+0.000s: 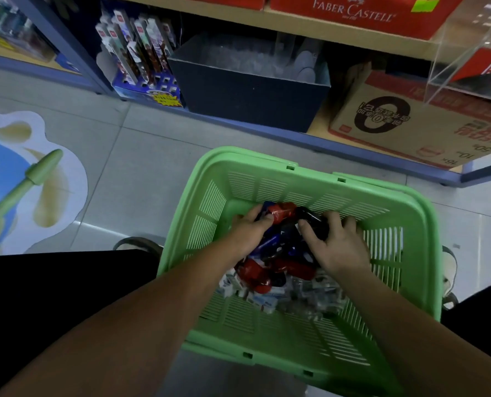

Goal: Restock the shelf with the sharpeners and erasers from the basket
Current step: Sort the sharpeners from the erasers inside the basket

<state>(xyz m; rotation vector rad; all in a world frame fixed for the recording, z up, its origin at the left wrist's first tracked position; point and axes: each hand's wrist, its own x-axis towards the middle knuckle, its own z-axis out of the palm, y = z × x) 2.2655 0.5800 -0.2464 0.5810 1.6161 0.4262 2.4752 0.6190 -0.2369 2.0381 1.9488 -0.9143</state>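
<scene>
A green plastic basket (pixel 290 333) stands on the floor in front of me. A heap of red, blue and black sharpeners (pixel 278 262) lies inside it, with small white eraser packs (pixel 261 299) nearer to me. Both my hands are down in the basket at the far side of the heap. My left hand (pixel 251 227) grips a red sharpener (pixel 283 212) with fingers curled over it. My right hand (pixel 336 242) curls around a black sharpener (pixel 314 220). The low shelf (pixel 382 150) runs behind the basket.
On the bottom shelf stand a dark blue bin (pixel 247 96), a pen display rack (pixel 141 61) to its left and a cardboard box (pixel 416 124) to its right. A clear acrylic case (pixel 473 47) juts out at upper right. A floor sticker (pixel 23 179) lies on the left.
</scene>
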